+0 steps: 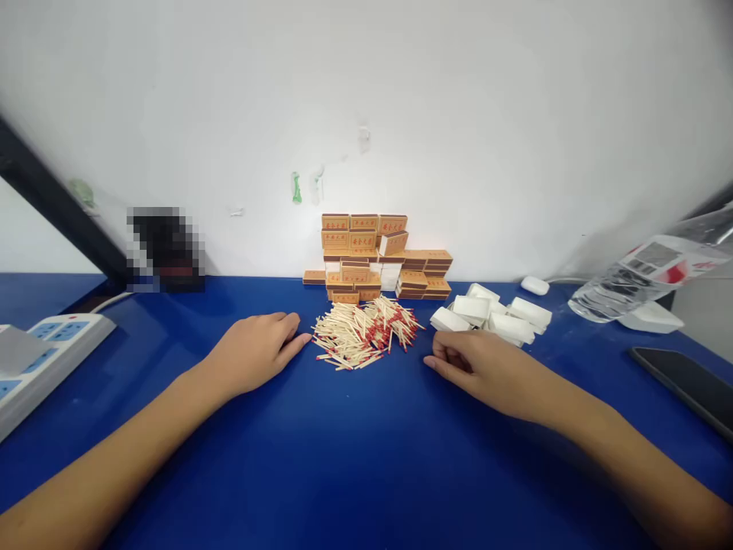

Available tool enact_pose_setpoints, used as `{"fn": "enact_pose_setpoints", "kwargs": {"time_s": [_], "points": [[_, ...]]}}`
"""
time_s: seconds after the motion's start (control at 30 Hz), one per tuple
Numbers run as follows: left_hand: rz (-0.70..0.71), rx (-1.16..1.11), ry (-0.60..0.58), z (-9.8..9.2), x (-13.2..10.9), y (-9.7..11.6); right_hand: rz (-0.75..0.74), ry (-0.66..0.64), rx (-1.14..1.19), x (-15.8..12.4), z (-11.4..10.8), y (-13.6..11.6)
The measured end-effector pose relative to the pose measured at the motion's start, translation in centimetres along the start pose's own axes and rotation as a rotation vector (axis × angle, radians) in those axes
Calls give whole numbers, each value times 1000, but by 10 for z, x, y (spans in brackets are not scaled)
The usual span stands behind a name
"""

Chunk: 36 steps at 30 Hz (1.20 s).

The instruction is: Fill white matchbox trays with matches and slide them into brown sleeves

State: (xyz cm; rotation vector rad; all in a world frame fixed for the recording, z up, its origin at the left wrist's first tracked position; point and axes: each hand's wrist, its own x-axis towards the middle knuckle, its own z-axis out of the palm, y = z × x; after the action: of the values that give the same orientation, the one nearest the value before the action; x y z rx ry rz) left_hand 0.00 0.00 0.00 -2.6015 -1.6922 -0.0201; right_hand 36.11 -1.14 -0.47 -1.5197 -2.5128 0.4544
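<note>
A loose heap of red-tipped matches [355,336] lies on the blue table. My left hand [257,351] rests palm down just left of it, fingers extended and thumb apart, holding nothing. On the other side, my right hand [473,363] rests on the table with its fingers curled in loosely; nothing shows in its grasp. Right behind that hand is a jumble of white matchbox trays [473,307], partly covered by it. Against the wall stands a stack of brown matchboxes [363,243] with red print, with some white ends showing low in the stack.
A white power strip [62,351] lies at the left, with a pixelated dark object [166,248] behind it. At the right are a white earphone case [534,286], a clear plastic bottle [618,286] lying tilted, and a black phone [684,382]. The wall [486,137] bounds the table's back.
</note>
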Motion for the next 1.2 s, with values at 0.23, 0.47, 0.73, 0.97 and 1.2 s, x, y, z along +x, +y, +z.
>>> {"fn": "enact_pose_setpoints", "kwargs": {"time_s": [0.23, 0.47, 0.73, 0.97, 1.2], "points": [[-3, -14, 14, 0, -1, 0, -4, -2, 18, 1, 1, 0], [-5, 20, -19, 1, 1, -1, 11, -23, -5, -1, -2, -2], [-22, 52, -80, -3, 1, 3, 11, 72, 40, 1, -4, -4], [-23, 27, -58, -1, 0, 2, 113, 346, -180, -2, -11, 13], [-45, 40, 4, -2, -1, -1, 24, 273, -162, 1, -12, 28]]}}
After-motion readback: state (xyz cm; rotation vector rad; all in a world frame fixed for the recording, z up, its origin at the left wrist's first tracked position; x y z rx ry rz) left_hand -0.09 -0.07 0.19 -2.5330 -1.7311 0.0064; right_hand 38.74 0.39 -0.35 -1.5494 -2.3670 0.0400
